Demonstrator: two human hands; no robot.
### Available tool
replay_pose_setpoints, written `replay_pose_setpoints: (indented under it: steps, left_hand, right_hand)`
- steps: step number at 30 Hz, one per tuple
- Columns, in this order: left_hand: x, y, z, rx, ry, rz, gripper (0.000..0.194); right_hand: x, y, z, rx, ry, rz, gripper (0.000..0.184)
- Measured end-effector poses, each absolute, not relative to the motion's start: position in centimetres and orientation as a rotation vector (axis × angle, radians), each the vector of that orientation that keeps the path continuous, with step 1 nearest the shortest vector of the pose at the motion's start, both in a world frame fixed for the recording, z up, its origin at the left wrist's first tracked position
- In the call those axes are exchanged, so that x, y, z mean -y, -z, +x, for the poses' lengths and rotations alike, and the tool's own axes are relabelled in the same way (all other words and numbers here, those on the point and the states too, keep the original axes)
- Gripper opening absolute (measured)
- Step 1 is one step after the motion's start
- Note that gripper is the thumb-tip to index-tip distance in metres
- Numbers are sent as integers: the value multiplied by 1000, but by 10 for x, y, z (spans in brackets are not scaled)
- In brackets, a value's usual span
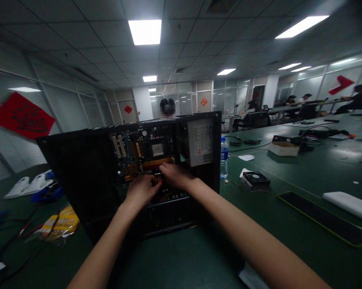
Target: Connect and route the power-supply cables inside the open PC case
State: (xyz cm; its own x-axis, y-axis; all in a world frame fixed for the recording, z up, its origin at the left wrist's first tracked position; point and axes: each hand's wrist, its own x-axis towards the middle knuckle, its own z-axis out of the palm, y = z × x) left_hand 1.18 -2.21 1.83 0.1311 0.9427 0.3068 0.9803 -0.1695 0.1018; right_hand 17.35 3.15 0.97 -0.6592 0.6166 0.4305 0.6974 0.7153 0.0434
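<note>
A black open computer case (69, 176) stands on the green table in front of me. Inside it are the motherboard (150, 136), with a square metal-topped processor (157, 149), and a labelled power supply (200, 140) at upper right. Both hands reach into the lower part of the board, close together beneath the orange memory slots (156, 163). My left hand (142, 188) has its fingers pinched near some small dark and reddish wires. My right hand (176, 176) is curled at the board just to the right. What the fingertips hold is too small and dim to tell.
Right of the case stand a water bottle (224, 158), a hard drive (255, 178), a small box (283, 148) and a black, green-edged strip (322, 214). Yellow packaging (60, 222) and cables lie at left. A person (168, 107) is behind the case; others sit farther back.
</note>
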Motion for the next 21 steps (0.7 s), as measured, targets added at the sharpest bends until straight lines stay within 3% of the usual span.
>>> replay_pose_setpoints:
  steps: [12,21]
  left_hand:
    - [17,-15,8,1733,517,-2439,17]
    - [12,-10,4,1612,516,-2519,13]
  right_hand:
    - [-27,-16,182,2348,-58,-994,16]
    - [-31,-6,181,2480,32,-772,11]
